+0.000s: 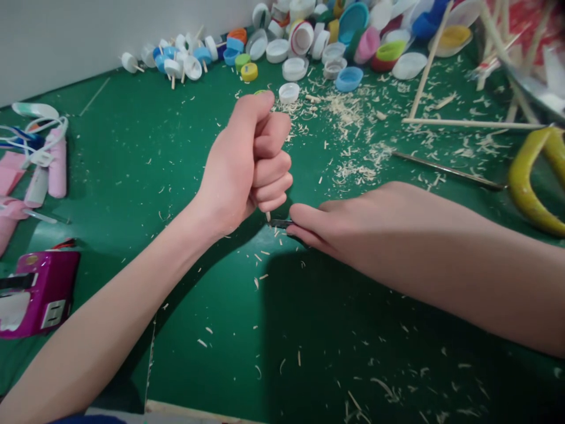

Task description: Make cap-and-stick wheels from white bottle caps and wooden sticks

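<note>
My left hand [249,162] is closed in a fist in the middle, above the green tabletop. From under its little finger pokes the pale tip of a thin wooden stick [268,217]; the fist hides most of it. A bit of light green shows just behind the top of the fist, and I cannot tell whether it is held. My right hand [348,221] pinches a small dark knife blade [281,224] between thumb and fingers. That blade points left, its end at the tip of the stick. Any handle is hidden inside the hand.
Many bottle caps [295,69] lie piled along the wall, some with sticks through them. Wood shavings [353,159] litter the green table [198,341]. Scissors with yellow handles [525,176] and long sticks [472,123] lie right. A magenta box [42,291] and pink glue gun [56,162] stand left.
</note>
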A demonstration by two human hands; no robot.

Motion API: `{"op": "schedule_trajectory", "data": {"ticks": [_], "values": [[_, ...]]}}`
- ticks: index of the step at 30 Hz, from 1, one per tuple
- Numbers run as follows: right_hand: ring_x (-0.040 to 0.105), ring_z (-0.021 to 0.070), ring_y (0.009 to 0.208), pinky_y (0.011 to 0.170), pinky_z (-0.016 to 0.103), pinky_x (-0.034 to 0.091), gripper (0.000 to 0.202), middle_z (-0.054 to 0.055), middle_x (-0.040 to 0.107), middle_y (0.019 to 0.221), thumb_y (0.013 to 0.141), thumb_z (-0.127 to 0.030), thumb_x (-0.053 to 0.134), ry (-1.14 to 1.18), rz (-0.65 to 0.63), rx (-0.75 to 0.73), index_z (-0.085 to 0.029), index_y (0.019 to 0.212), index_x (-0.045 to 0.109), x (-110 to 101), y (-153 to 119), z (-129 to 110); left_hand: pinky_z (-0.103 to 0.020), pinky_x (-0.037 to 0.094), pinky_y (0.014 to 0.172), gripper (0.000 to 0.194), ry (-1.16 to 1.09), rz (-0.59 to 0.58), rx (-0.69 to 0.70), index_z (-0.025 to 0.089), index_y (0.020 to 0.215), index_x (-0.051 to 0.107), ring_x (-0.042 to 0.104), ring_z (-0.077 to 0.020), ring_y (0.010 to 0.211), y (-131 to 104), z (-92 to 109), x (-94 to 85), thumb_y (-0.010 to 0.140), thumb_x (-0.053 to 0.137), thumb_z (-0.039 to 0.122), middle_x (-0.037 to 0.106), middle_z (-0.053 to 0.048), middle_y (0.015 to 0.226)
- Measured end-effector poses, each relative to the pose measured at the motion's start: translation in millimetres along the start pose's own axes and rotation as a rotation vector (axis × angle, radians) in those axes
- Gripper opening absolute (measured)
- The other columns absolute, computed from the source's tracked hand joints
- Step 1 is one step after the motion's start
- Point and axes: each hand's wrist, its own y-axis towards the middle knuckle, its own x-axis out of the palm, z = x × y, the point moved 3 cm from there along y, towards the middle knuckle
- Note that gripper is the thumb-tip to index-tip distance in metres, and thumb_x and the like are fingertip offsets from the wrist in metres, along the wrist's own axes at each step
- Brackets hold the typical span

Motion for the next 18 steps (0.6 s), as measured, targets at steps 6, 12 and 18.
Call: {"op": "schedule_trajectory", "data": {"ticks": [6, 12, 18], "values": [[0.02, 0.0108, 0.042, 0.052, 0.029, 0.012, 0.01, -0.007, 0.036, 0.051, 0.1, -0.028, 0.047, 0.067, 0.041, -0.058, -0.023, 0.093, 0.052, 2.7, -1.3, 4.5, -0.01, 0.013, 0.038, 0.052, -0.007, 0.103, -0.045, 0.023, 0.06, 0.017, 0.01, 0.0011, 0.032, 0.0, -1.2, -1.7, 0.107, 0.03, 0.042, -0.001, 0.007, 0.055], [0.022, 0.0115, 0.042, 0.05, 0.028, 0.013, 0.024, -0.006, 0.038, 0.05, 0.104, -0.032, 0.04, 0.117, -0.024, -0.024, -0.023, 0.088, 0.055, 2.0, -1.1, 5.9, -0.016, 0.009, 0.033, 0.054, 0.012, 0.008, 0.013, 0.023, 0.057, 0.013, 0.001, -0.0026, 0.038, -1.5, -1.3, -0.8, 0.105, 0.028, 0.04, -0.002, 0.007, 0.051], [0.024, 0.0136, 0.043, 0.052, 0.03, 0.013, 0.037, -0.005, 0.044, 0.052, 0.108, -0.038, 0.029, 0.109, -0.073, 0.024, -0.022, 0.094, 0.059, -2.3, -3.1, 4.3, -0.019, 0.008, 0.036, 0.056, 0.028, -0.031, 0.026, 0.021, 0.056, 0.012, 0.0, -0.0046, 0.042, -5.2, -0.9, -1.4, 0.105, 0.03, 0.042, -0.001, 0.007, 0.05]]}}
